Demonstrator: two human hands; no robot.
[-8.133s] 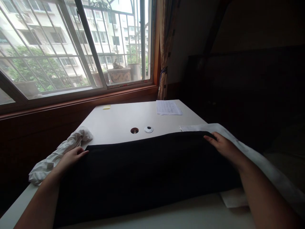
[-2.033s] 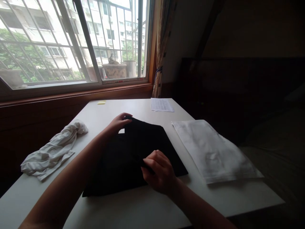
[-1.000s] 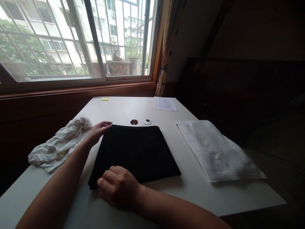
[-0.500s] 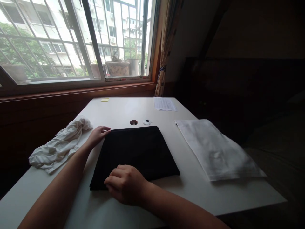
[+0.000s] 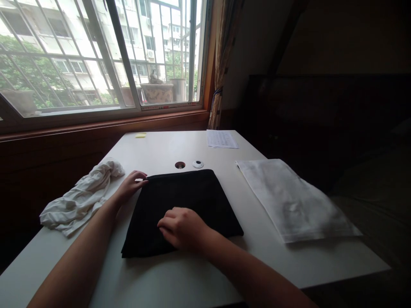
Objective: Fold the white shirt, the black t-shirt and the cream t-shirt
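Observation:
A black folded cloth [image 5: 183,192] lies flat in front of me, its layers showing along the far edge and near left corner. My left hand [image 5: 131,184] pinches its far left corner between thumb and fingers. Over the lower middle of the cloth is my right hand [image 5: 181,226], fingers curled together and nothing visible in them. Whether it presses on the fabric or hovers just above, I cannot tell.
A white desk [image 5: 154,147] carries a crumpled white cloth [image 5: 83,194] at left and a flat white fabric bag or cloth [image 5: 289,201] at right. Printed papers [image 5: 221,139], a yellow note [image 5: 140,135], a cable hole [image 5: 180,165] and its white cover [image 5: 198,164] are farther back.
My right hand has moved up and to the right, from the near edge onto the cloth. My left hand has stayed at the far left corner, shifting slightly.

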